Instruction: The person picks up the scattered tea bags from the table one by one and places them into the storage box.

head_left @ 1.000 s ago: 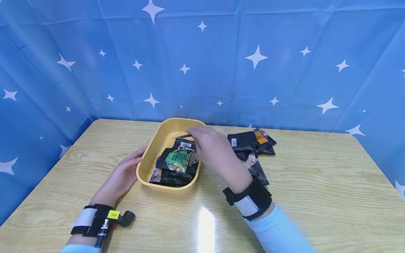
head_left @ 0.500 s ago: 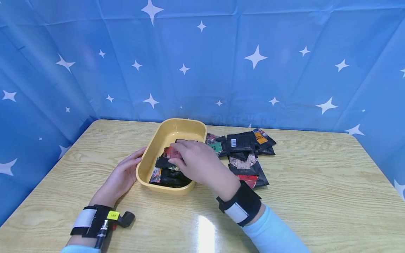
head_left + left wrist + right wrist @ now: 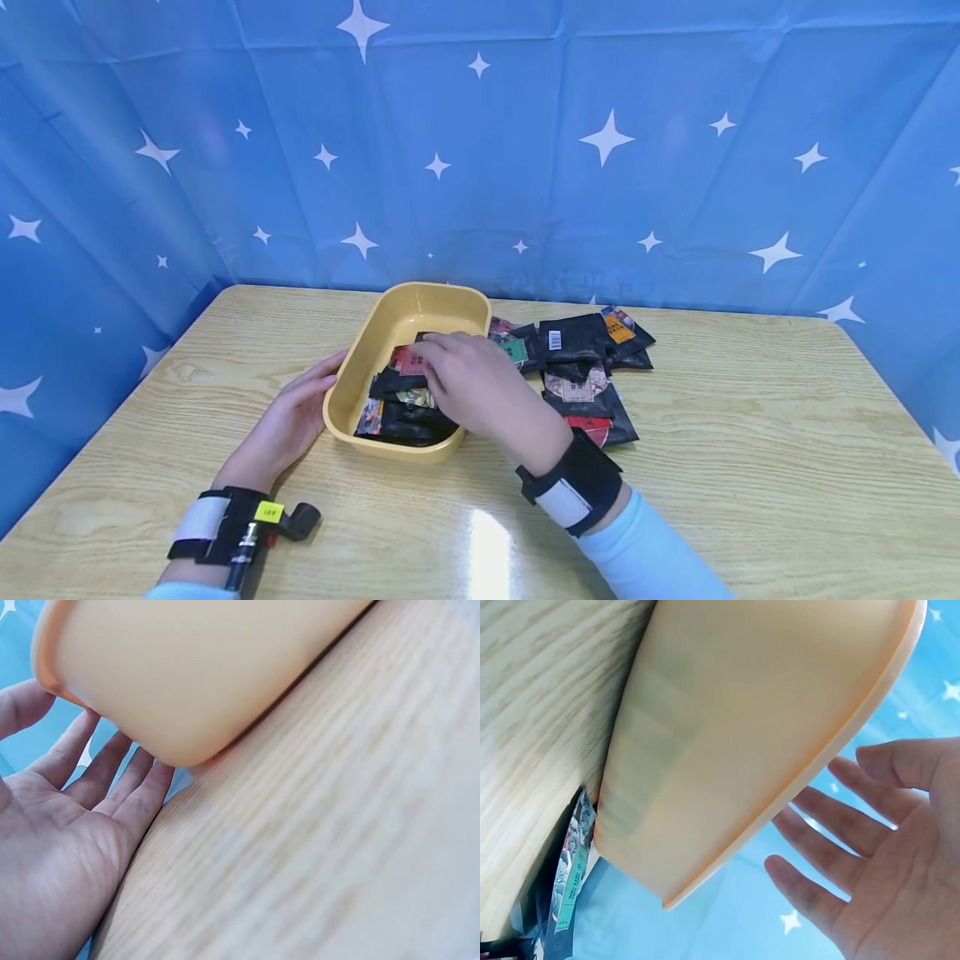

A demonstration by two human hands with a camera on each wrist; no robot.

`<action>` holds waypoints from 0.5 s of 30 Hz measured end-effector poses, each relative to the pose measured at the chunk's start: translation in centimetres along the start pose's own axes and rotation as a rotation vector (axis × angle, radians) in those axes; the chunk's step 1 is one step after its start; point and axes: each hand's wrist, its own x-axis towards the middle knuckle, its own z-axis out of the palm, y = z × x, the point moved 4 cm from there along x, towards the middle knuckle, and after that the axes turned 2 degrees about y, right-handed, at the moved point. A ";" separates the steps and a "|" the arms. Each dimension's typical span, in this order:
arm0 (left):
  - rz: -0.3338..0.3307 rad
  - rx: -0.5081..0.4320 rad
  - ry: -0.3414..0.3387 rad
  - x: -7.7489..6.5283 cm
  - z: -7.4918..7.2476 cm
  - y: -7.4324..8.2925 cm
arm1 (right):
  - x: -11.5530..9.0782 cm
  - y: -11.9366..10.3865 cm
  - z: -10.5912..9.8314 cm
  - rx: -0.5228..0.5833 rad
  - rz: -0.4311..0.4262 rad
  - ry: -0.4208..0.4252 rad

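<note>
A yellow plastic bin [image 3: 352, 375] stands on the table, with several black packets in it. On top of that pile lies a black packet with a red label [image 3: 411, 361], partly under my right hand [image 3: 476, 379]. That hand reaches over the right rim. In the right wrist view its fingers [image 3: 825, 844] are spread and relaxed, the tips passing behind the rim, and no packet shows between them. My left hand [image 3: 300, 408] rests at the bin's left wall; in the left wrist view its straight fingers [image 3: 105, 772] touch the outside, with the thumb near the rim.
A loose heap of black packets [image 3: 573, 337] with coloured labels lies right of the bin. One with a green label [image 3: 516, 348] is close against the bin's wall. The wooden table [image 3: 750, 467] ends at a blue star-patterned cloth [image 3: 480, 167] behind.
A second ago my right hand held a dark packet over the bin's far part. It came down onto the pile, and the red-labelled packet now lies there, the fingers loosened. My left hand stayed put.
</note>
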 end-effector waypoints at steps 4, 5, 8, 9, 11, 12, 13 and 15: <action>-0.007 0.010 0.005 0.0 -0.1 -0.2 | -0.1 0.3 0.0 -0.003 0.008 -0.020; -0.007 0.009 0.005 0.0 -0.1 -0.2 | -0.1 0.5 0.0 -0.001 0.016 -0.029; -0.005 0.000 0.002 0.0 0.0 -0.2 | -0.1 1.0 -0.3 0.001 0.051 -0.051; -0.003 -0.005 0.000 0.0 0.0 -0.1 | -0.1 1.2 -0.5 -0.001 0.062 -0.053; -0.001 -0.012 -0.004 -0.1 0.0 0.0 | -0.1 1.6 -0.8 0.002 0.091 -0.054; -0.001 -0.008 -0.004 -0.1 0.0 0.0 | -0.1 1.8 -1.0 0.005 0.104 -0.057; -0.002 -0.007 -0.003 -0.1 0.0 0.0 | -0.1 2.0 -1.1 0.008 0.118 -0.059; -0.004 -0.007 -0.002 -0.1 0.1 0.0 | -0.1 2.4 -1.3 0.021 0.153 -0.074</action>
